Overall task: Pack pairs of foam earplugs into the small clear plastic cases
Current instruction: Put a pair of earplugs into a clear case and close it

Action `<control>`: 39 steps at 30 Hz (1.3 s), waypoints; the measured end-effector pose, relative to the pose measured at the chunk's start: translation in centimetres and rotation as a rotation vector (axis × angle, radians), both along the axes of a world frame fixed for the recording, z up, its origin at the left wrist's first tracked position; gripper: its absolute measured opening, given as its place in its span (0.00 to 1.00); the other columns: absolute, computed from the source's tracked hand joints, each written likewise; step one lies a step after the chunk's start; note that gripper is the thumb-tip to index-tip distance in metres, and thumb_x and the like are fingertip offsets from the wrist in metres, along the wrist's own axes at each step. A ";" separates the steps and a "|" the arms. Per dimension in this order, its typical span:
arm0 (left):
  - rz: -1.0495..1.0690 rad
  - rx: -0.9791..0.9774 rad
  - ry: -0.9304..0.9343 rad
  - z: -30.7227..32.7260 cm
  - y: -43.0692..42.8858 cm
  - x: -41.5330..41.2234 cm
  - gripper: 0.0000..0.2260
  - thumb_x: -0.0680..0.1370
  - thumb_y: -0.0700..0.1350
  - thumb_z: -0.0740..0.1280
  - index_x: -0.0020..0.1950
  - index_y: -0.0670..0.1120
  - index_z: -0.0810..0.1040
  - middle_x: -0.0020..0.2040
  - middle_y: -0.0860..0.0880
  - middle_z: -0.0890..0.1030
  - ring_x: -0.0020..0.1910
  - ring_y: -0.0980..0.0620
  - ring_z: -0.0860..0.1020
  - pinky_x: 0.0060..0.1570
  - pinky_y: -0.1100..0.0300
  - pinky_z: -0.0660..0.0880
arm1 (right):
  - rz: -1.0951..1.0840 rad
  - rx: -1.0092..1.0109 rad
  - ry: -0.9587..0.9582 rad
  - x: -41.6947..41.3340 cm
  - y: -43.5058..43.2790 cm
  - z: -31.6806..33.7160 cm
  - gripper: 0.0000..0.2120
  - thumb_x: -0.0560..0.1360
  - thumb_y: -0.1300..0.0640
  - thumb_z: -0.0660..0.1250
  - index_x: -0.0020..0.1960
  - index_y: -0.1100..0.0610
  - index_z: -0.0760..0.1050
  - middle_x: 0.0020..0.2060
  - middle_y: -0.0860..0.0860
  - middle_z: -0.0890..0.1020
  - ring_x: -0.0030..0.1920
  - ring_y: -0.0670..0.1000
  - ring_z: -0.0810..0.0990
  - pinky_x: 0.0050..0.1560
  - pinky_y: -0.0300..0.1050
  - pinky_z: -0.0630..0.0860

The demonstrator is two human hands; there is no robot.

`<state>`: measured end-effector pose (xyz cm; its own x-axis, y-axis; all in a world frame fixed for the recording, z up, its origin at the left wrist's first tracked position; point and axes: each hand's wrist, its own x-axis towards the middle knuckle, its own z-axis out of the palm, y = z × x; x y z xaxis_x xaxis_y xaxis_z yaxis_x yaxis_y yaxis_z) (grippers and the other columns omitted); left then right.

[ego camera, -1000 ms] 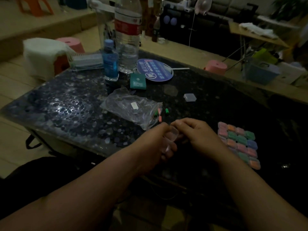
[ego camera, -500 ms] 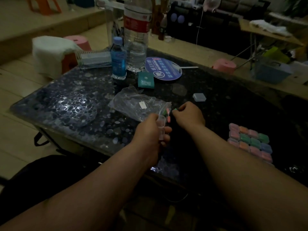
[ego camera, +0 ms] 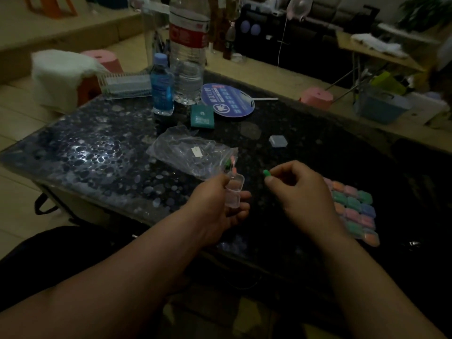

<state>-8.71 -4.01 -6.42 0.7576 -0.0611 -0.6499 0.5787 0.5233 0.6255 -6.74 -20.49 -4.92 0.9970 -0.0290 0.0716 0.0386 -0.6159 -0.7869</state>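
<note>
Leftward, on dark pebble-patterned table [ego camera: 85,155]: small blue bottle [ego camera: 161,90], tall water bottle [ego camera: 188,59] just behind it. Clear plastic bag [ego camera: 188,155] lies mid-table, loose earplugs [ego camera: 231,165], pink and green, at its mouth. Left hand [ego camera: 215,214] grips open clear case [ego camera: 234,193], lid hinged up, near table's front edge. Right hand [ego camera: 302,189] close by, not touching case, pinches green earplug [ego camera: 266,172] between thumb and forefinger, other fingers curled. Closed clear case [ego camera: 278,141] lies farther back. Far right: filled cases [ego camera: 354,209], pink, orange, green, blue, packed in touching rows.
</note>
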 end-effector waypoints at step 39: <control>0.173 -0.021 0.057 0.1 1.0 0.2 0.22 0.86 0.54 0.54 0.67 0.39 0.77 0.51 0.40 0.84 0.41 0.47 0.81 0.30 0.59 0.81 | 0.087 -0.211 -0.001 8.5 5.5 -7.1 0.10 0.77 0.51 0.74 0.57 0.47 0.83 0.44 0.43 0.83 0.46 0.46 0.83 0.48 0.45 0.78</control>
